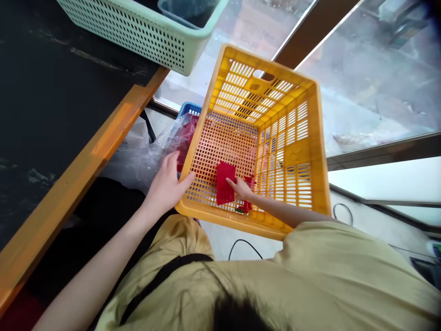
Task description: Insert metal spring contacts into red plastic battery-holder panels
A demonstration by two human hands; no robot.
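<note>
Bright red, flat, roughly rectangular piece [224,181] in the right hand [243,189]

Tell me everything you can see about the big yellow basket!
The yellow basket looks like hard plastic. It's a deep box with an open top, a thick rim, slotted walls, a grid floor full of little square holes, and a handle hole in the far wall. It's in front of the person. The left hand has its thumb on the rim, and the right hand reaches inside, holding a red piece.
</note>
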